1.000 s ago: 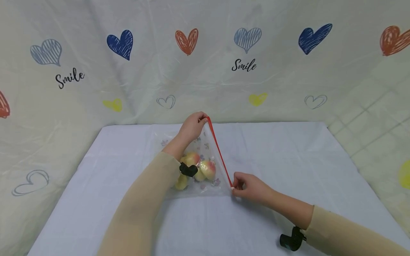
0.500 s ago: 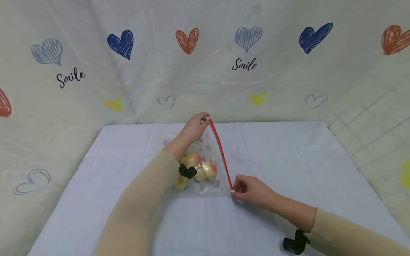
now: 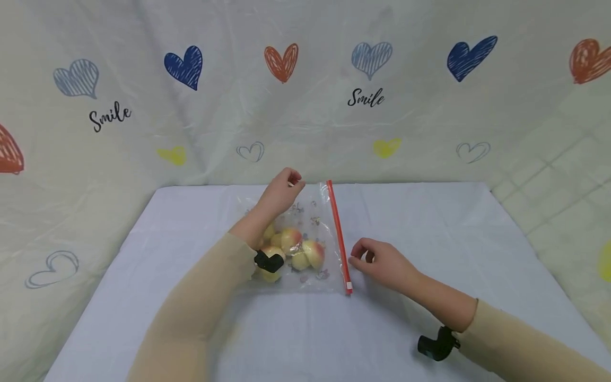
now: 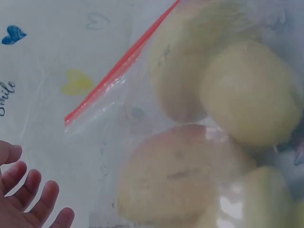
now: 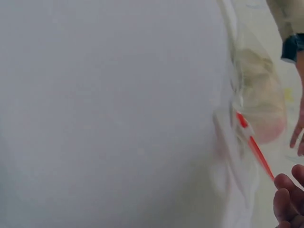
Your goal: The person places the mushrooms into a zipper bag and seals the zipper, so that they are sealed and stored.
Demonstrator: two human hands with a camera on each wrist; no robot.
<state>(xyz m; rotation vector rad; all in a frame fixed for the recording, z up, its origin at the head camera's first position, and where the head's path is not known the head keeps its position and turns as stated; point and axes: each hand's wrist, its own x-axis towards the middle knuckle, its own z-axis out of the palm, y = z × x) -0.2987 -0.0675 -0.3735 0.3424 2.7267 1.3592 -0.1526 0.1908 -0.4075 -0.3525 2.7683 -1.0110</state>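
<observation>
A clear zip bag [image 3: 312,284] with printed flowers lies flat on the table, its red zip strip [image 3: 339,233] along the right side. At the strip's near end sits a white slider [image 3: 349,285]. Inside are several yellow fruits with a pink blush [image 3: 313,253], peach-like; the left forearm covers some of them. Over the bag's far part hovers my left hand [image 3: 280,192], fingers loosely bent and holding nothing; the left wrist view shows its fingers [image 4: 47,194] spread. Just right of the strip is my right hand [image 3: 384,262], loosely curled with nothing in it.
A white cloth covers the table [image 3: 429,228]. Behind it hangs a pale backdrop [image 3: 315,116] printed with hearts and "Smile". A black wrist camera [image 3: 436,345] is on the right wrist and another [image 3: 269,261] on the left.
Both hands have let go of the bag's zip corners. The left hand has drawn back to the left, the right hand has moved up slightly, and the strip now lies straighter.
</observation>
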